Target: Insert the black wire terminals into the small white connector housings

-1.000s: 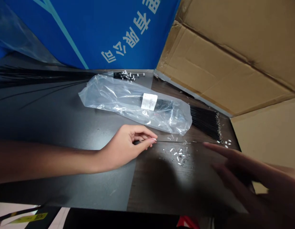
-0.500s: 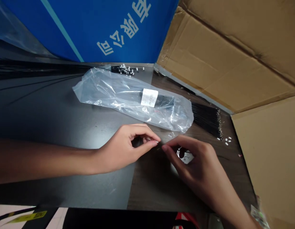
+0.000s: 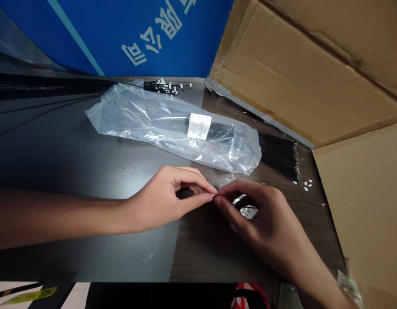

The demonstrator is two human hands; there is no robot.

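My left hand (image 3: 166, 197) is closed in a pinch, thumb against forefinger. A sliver of a small white connector (image 3: 213, 195) shows at its fingertips. My right hand (image 3: 266, 214) pinches from the other side, its tips touching or nearly touching the left ones. Through the gap of its curled fingers runs a thin black wire (image 3: 242, 208), whose tip is hidden at the pinch. Under that hand lies a shiny clear piece of plastic (image 3: 249, 211). Beyond both hands rests a clear plastic bag (image 3: 147, 118) with a white label (image 3: 199, 126).
Black wires with bare metal-tipped ends (image 3: 278, 156) stick out right of the bag, near several loose white connectors (image 3: 306, 184). Another black wire bundle (image 3: 50, 86) crosses at the back left, ending in white connectors (image 3: 163, 87). Cardboard (image 3: 301, 73) and a blue panel (image 3: 127, 34) wall the table.
My right hand has moved slightly left, closing the small gap between the fingertips of both hands. The left hand stays almost still. The view has shifted a little.
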